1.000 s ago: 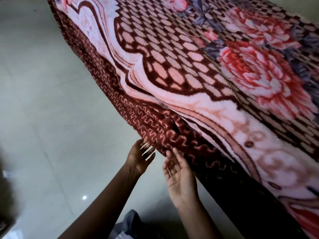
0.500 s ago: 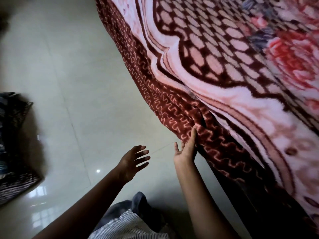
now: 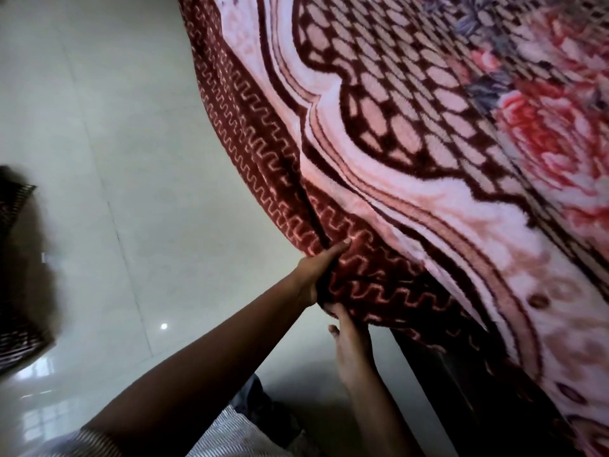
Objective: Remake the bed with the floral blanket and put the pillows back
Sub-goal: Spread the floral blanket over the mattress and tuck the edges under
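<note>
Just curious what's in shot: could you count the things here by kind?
Blankets: 1, the floral blanket
Hands: 2, the left hand and the right hand
Others: 1, a blurred dark patterned item, left edge
Total: 4

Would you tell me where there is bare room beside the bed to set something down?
Bare tiled floor lies between the floral blanket and the dark patterned object at left. Crowded where the left hand and right hand meet the blanket's edge.
</note>
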Motion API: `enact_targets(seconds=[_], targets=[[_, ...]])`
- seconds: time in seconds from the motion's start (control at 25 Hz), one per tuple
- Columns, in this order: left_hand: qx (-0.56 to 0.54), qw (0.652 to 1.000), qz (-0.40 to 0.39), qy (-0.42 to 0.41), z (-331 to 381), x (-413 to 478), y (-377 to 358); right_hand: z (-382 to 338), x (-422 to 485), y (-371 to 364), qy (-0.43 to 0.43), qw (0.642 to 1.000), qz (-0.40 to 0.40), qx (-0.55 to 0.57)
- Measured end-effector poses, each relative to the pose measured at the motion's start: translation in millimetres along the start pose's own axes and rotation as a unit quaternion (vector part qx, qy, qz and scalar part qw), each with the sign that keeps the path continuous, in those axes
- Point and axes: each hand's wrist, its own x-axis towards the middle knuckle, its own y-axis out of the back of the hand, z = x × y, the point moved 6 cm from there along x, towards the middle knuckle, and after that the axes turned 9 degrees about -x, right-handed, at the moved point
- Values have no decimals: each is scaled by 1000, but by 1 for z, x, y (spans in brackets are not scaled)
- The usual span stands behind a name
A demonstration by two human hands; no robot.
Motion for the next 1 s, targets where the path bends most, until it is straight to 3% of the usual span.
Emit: enact_targets(seconds=[0.08, 0.24, 0.4, 0.52, 0.64, 0.72, 0.8, 1.0], targets=[[-34, 999, 16, -27, -2, 7, 1, -2, 4, 6, 2, 999, -10, 42], [-95, 990, -91, -48, -6, -1, 13, 0, -20, 3, -36, 973, -21, 228], [-52, 990, -125, -26, -13, -11, 24, -20, -28, -9, -46, 952, -5, 303], [-40, 990, -136, -24, -12, -12, 24, -42, -6, -19, -39, 961, 25, 271], [3, 997, -66, -28, -5, -29, 18, -44, 11, -15, -20, 965, 93, 246], [42, 999, -15, 2, -16, -40, 17, -45, 9, -11, 24, 965, 84, 249], [78, 996, 9, -33, -16, -53, 14, -43, 4, -8, 64, 970, 48, 230], [228, 947, -107, -201, 0, -75, -26, -29, 6, 1, 77, 989, 10, 122]])
